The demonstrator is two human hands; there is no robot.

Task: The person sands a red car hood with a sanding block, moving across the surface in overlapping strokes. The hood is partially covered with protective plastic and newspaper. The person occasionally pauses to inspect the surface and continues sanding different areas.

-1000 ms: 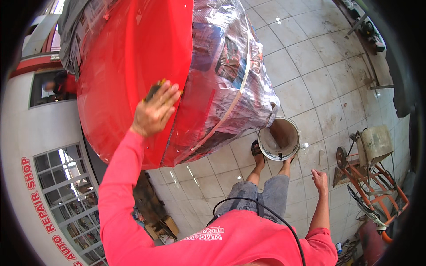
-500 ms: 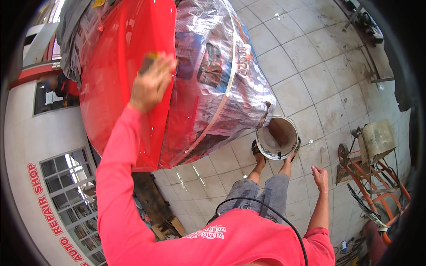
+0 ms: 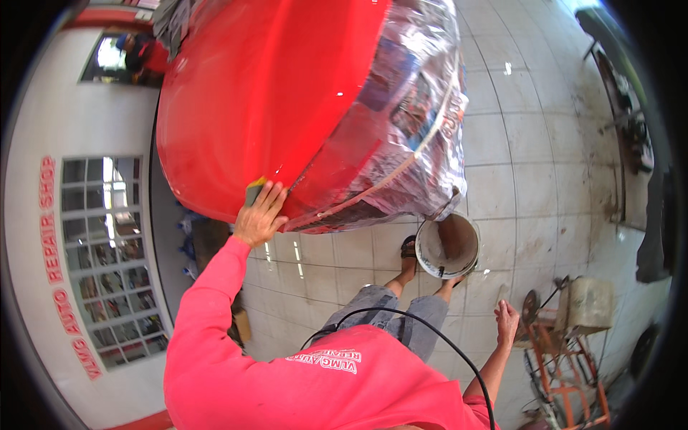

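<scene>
My left hand (image 3: 261,216) lies over a small grey-green and yellow block (image 3: 254,190), pressing it to the near edge of a glossy red car panel (image 3: 244,93). Its fingers are stretched over the block, whose underside is hidden. Printed plastic sheeting (image 3: 401,154) covers the car beside the panel, with a pale strip of tape (image 3: 380,183) along it. My right hand (image 3: 506,321) hangs at my side, fingers curled in, touching nothing; I see no object in it. Between my feet and the sheeting stands a round, whitish bucket (image 3: 426,251) with a brownish inside.
Pale floor tiles (image 3: 487,193) surround the bucket. An orange-framed cart (image 3: 566,365) with a boxy drum stands at the lower right. A black cable (image 3: 430,330) crosses my body. On the left is a white wall (image 3: 36,251) with a barred window; someone in dark clothing (image 3: 136,61) shows beyond the panel.
My left hand has drawn the block down the panel toward me, to its near edge. My view has shifted, showing more of the panel. My right hand still hangs curled.
</scene>
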